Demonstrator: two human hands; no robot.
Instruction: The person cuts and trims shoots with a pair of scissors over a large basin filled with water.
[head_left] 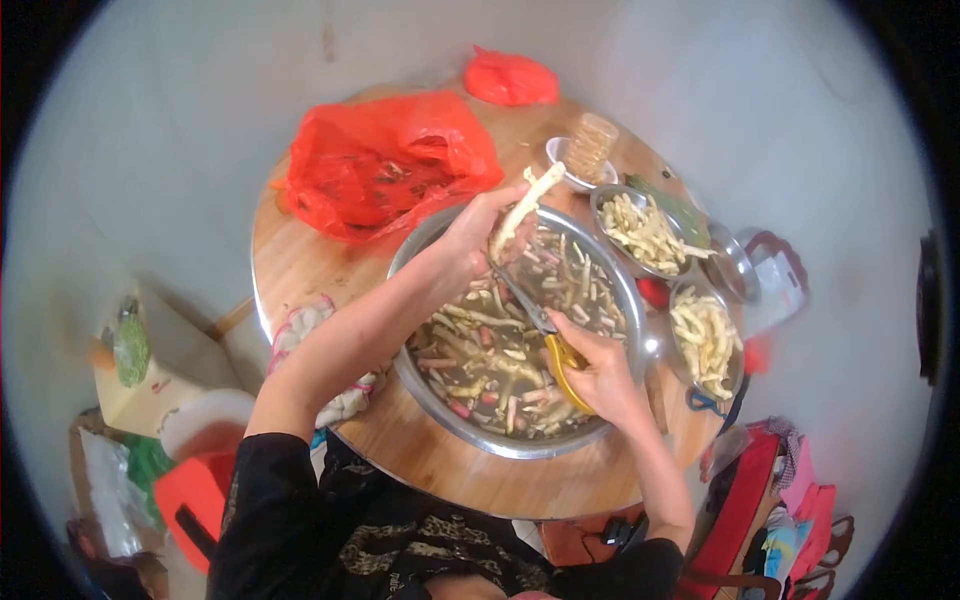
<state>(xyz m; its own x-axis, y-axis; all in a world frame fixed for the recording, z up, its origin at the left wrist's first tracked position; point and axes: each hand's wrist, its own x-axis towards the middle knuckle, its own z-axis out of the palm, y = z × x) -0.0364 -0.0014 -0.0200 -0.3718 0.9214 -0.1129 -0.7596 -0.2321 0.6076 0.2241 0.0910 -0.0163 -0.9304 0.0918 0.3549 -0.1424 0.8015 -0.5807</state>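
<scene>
My left hand (pixel 478 236) is closed around a pale yellow chicken foot (pixel 527 206), held tilted over the far side of a large metal basin (pixel 505 447). In my right hand (pixel 603 372) is a pair of scissors (pixel 563 368) with yellow handles. Their blades reach up and left to the lower end of the held foot; whether they are parted I cannot make out. Murky water fills the basin, with many chicken feet (pixel 510 368) and pinkish pieces in it. More feet lie in two metal bowls (pixel 597 212) (pixel 741 368) to the right.
An open red plastic bag (pixel 395 165) lies behind the basin, with a smaller red bag (pixel 511 78) at the back. A jar (pixel 591 146) stands on a white dish. Whitish bulbs in a net (pixel 345 400) lie left, near the edge of the round wooden table (pixel 470 490).
</scene>
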